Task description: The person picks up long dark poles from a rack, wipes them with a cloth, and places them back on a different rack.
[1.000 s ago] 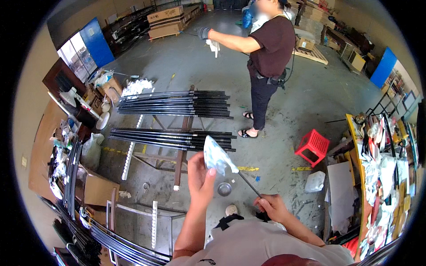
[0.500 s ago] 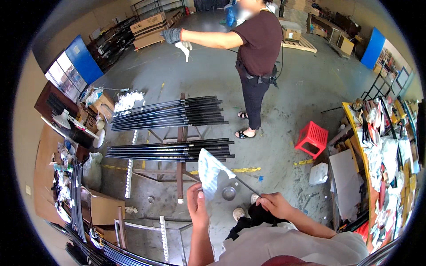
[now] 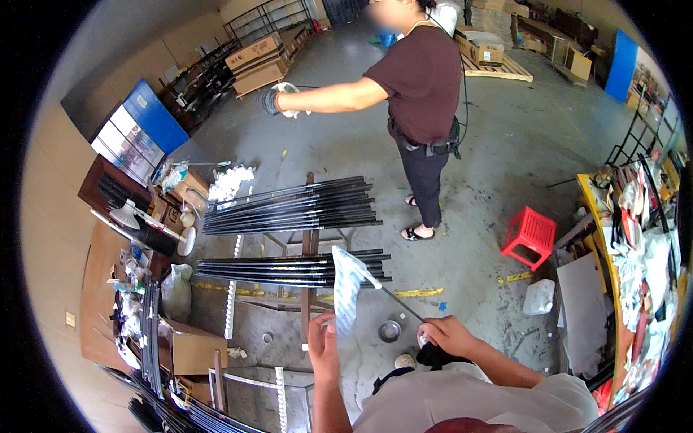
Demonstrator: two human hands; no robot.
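Note:
My right hand [image 3: 449,335] is closed round the lower end of a thin dark rod [image 3: 401,302]. At the rod's far end a limp white and pale-blue sheet [image 3: 348,297] hangs from a white tip. My left hand [image 3: 323,348] is raised beside the sheet, its thumb and fingers pinched at the sheet's lower left edge. Beyond it, a bundle of black poles [image 3: 289,270] lies across a brown metal stand [image 3: 307,303]. A second bundle of black poles [image 3: 296,209] rests farther off on the same stand.
A co-worker [image 3: 419,86] in a dark shirt stands ahead, a gloved arm stretched left. A red stool [image 3: 529,238] stands right, near a cluttered yellow-edged rack [image 3: 605,252]. A metal bowl [image 3: 390,331] sits on the floor. Cardboard boxes [image 3: 198,351] and more poles line the left.
The view has shifted, so the surroundings sit lower and farther right. The co-worker's gloved hands have changed position. My hands keep their hold on the rod and sheet.

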